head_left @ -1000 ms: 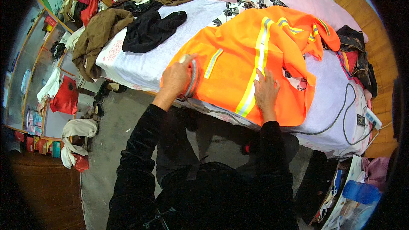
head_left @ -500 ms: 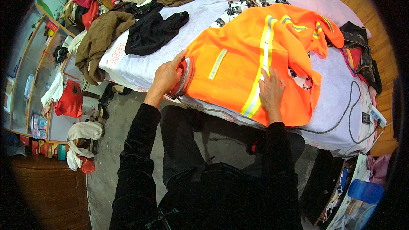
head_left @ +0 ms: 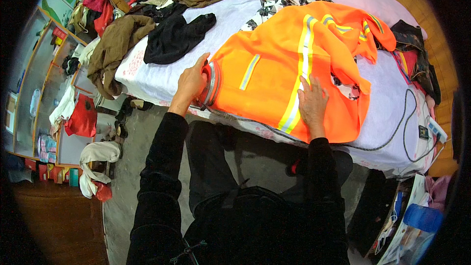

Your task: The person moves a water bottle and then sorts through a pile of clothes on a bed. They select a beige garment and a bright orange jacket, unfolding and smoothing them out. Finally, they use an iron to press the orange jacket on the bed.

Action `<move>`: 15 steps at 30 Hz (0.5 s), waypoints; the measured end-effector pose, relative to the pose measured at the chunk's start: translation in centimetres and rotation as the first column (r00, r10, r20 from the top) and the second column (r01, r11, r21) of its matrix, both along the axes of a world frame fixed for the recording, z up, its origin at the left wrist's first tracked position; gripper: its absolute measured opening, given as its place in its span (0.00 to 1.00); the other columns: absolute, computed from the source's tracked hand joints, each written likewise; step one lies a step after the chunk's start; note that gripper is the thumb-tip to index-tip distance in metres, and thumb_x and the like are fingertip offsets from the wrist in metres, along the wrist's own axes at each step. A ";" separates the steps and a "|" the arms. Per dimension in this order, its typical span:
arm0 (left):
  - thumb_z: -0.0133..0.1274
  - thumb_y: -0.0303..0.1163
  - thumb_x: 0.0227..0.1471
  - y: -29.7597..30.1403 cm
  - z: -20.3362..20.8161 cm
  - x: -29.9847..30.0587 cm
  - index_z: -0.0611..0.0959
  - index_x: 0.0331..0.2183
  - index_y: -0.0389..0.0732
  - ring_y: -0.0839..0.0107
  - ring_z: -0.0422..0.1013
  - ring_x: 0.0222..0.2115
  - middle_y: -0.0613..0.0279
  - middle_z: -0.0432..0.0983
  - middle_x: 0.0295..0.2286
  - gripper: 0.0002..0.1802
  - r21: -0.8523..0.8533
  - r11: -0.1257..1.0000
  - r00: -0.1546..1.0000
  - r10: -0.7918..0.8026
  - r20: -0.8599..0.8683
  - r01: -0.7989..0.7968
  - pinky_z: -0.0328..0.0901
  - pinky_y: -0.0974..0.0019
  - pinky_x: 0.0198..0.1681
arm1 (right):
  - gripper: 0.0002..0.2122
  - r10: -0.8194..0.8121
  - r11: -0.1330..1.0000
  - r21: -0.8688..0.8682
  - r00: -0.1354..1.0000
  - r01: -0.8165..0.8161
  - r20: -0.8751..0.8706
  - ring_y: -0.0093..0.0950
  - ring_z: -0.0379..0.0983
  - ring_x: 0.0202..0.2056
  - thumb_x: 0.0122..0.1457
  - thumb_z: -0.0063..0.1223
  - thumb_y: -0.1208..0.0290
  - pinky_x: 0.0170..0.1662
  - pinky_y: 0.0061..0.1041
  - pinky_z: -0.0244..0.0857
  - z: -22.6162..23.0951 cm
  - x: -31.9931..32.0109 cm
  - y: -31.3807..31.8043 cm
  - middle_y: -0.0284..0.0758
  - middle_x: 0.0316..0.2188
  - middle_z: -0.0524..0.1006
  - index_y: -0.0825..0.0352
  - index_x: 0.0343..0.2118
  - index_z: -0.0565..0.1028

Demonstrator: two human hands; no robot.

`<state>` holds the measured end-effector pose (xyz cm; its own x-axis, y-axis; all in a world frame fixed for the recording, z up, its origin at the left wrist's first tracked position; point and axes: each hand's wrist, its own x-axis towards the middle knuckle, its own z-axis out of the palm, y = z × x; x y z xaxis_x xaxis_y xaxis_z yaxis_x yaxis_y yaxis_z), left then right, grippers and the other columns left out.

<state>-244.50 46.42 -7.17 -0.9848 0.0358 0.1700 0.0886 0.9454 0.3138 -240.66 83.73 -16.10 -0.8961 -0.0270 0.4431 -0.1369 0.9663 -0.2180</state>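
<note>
An orange work jacket [head_left: 265, 64] with silver-and-yellow reflective stripes lies spread on the bed in front of me. At its left edge my left hand [head_left: 190, 82] is closed around a red and grey clothes iron [head_left: 212, 84]; the palm hides most of the handle. The iron rests against the jacket near the bed's front edge. My right hand [head_left: 313, 103] lies flat on the lower part of the jacket, next to the wide stripe, its fingers stretched out and holding nothing.
The iron's dark cord [head_left: 385, 143] runs along the bed's front edge to a white power strip [head_left: 435, 130] at the right. Black clothing [head_left: 176, 39] and a brown garment [head_left: 115, 51] lie on the left. A camouflage garment [head_left: 417, 56] is at the far right. Shelves [head_left: 46, 83] stand left.
My left hand and the iron have shifted slightly left, toward the jacket's edge. My right hand stays on almost the same spot.
</note>
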 end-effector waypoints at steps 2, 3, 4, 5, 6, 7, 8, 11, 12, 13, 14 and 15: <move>0.48 0.27 0.50 -0.2 0.2 1.1 0.64 0.61 0.60 0.41 0.75 0.34 0.42 0.79 0.36 0.36 0.029 0.999 0.999 -0.020 0.050 0.019 0.68 0.45 0.39 | 0.21 0.003 1.000 -0.007 1.000 -0.003 0.002 0.35 0.55 0.64 0.61 0.50 0.62 0.61 0.48 0.47 0.0 0.0 0.0 0.37 0.61 0.64 0.53 0.58 0.68; 0.48 0.27 0.51 -0.3 0.3 1.8 0.64 0.61 0.59 0.41 0.75 0.34 0.43 0.79 0.36 0.36 0.043 0.999 0.997 -0.031 0.075 0.027 0.68 0.46 0.39 | 0.21 0.001 1.000 -0.011 1.000 -0.001 0.001 0.35 0.55 0.64 0.61 0.50 0.62 0.61 0.48 0.47 -0.1 0.0 0.0 0.37 0.61 0.64 0.53 0.58 0.68; 0.48 0.26 0.51 -0.5 0.2 2.4 0.64 0.61 0.59 0.41 0.75 0.35 0.43 0.79 0.37 0.35 0.033 0.999 0.996 -0.043 0.077 0.041 0.68 0.46 0.40 | 0.21 0.002 1.000 -0.017 1.000 -0.002 0.000 0.35 0.55 0.64 0.61 0.50 0.62 0.61 0.49 0.47 -0.1 0.0 0.0 0.37 0.61 0.64 0.53 0.58 0.68; 0.48 0.26 0.51 -0.7 0.2 2.9 0.64 0.61 0.60 0.41 0.75 0.35 0.44 0.79 0.37 0.36 0.031 0.998 0.995 -0.050 0.084 0.047 0.68 0.46 0.40 | 0.21 0.001 1.000 -0.019 1.000 0.000 0.007 0.35 0.55 0.64 0.61 0.49 0.62 0.61 0.48 0.47 -0.1 0.0 0.0 0.37 0.61 0.64 0.53 0.59 0.67; 0.48 0.26 0.51 -1.0 0.3 3.3 0.64 0.61 0.60 0.41 0.75 0.35 0.44 0.79 0.38 0.36 0.030 0.998 0.994 -0.057 0.091 0.054 0.68 0.46 0.40 | 0.21 -0.001 1.000 -0.020 1.000 0.001 0.014 0.35 0.54 0.64 0.62 0.49 0.62 0.61 0.48 0.46 -0.1 0.0 0.1 0.37 0.61 0.63 0.53 0.59 0.67; 0.48 0.26 0.51 -1.1 0.4 3.6 0.64 0.61 0.60 0.40 0.75 0.36 0.44 0.79 0.38 0.36 0.030 0.998 0.993 -0.061 0.098 0.058 0.68 0.46 0.40 | 0.21 0.000 1.000 -0.019 1.000 0.000 0.020 0.35 0.54 0.65 0.62 0.48 0.62 0.61 0.47 0.46 -0.1 0.0 0.1 0.36 0.62 0.62 0.53 0.59 0.67; 0.48 0.26 0.51 -1.2 0.5 3.6 0.64 0.61 0.60 0.40 0.75 0.36 0.44 0.79 0.38 0.36 0.026 0.997 0.994 -0.069 0.082 0.067 0.68 0.46 0.40 | 0.21 -0.003 1.000 -0.011 1.000 0.003 0.014 0.35 0.54 0.65 0.62 0.48 0.62 0.61 0.47 0.46 -0.1 0.0 0.1 0.36 0.62 0.62 0.53 0.59 0.67; 0.48 0.26 0.50 -1.2 0.4 3.1 0.64 0.61 0.61 0.40 0.75 0.35 0.44 0.79 0.38 0.37 0.015 0.998 0.996 -0.066 0.053 0.065 0.68 0.46 0.40 | 0.22 -0.006 1.000 0.000 1.000 0.006 0.004 0.35 0.54 0.65 0.62 0.49 0.62 0.62 0.47 0.45 -0.2 0.0 0.0 0.37 0.61 0.62 0.53 0.59 0.67; 0.49 0.26 0.50 -1.1 0.2 2.8 0.64 0.61 0.62 0.40 0.75 0.35 0.45 0.79 0.37 0.37 0.011 0.999 0.998 -0.047 0.052 0.047 0.68 0.46 0.39 | 0.22 -0.005 1.000 -0.007 1.000 0.005 0.003 0.35 0.54 0.64 0.61 0.49 0.62 0.62 0.48 0.45 -0.2 0.1 0.0 0.37 0.61 0.63 0.54 0.59 0.67; 0.49 0.26 0.49 -1.0 0.2 2.5 0.64 0.61 0.62 0.41 0.75 0.34 0.45 0.79 0.37 0.37 0.007 1.000 0.998 -0.028 0.051 0.028 0.68 0.45 0.39 | 0.21 -0.003 1.000 -0.013 1.000 0.004 0.003 0.35 0.54 0.64 0.61 0.49 0.62 0.62 0.49 0.45 -0.2 0.1 0.0 0.37 0.61 0.63 0.54 0.58 0.67; 0.49 0.26 0.49 -1.0 0.2 2.2 0.64 0.61 0.62 0.41 0.75 0.34 0.45 0.80 0.37 0.38 -0.004 1.000 0.999 -0.017 0.043 0.017 0.68 0.45 0.39 | 0.22 -0.006 1.000 -0.006 1.000 0.006 0.008 0.35 0.54 0.64 0.61 0.49 0.62 0.62 0.48 0.45 -0.2 0.1 -0.1 0.37 0.61 0.63 0.54 0.59 0.67; 0.49 0.26 0.49 -1.0 0.2 2.0 0.64 0.61 0.62 0.41 0.75 0.34 0.45 0.80 0.37 0.38 -0.015 1.000 0.999 -0.005 0.035 0.005 0.68 0.45 0.39 | 0.22 -0.008 1.000 0.002 1.000 0.008 0.014 0.35 0.54 0.65 0.62 0.49 0.62 0.62 0.47 0.45 -0.1 0.1 -0.2 0.37 0.62 0.62 0.53 0.59 0.66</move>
<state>-242.48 45.45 -6.96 -0.9899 0.0430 0.1352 0.0826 0.9495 0.3027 -240.58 83.54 -16.25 -0.9025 -0.0202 0.4301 -0.1258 0.9677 -0.2184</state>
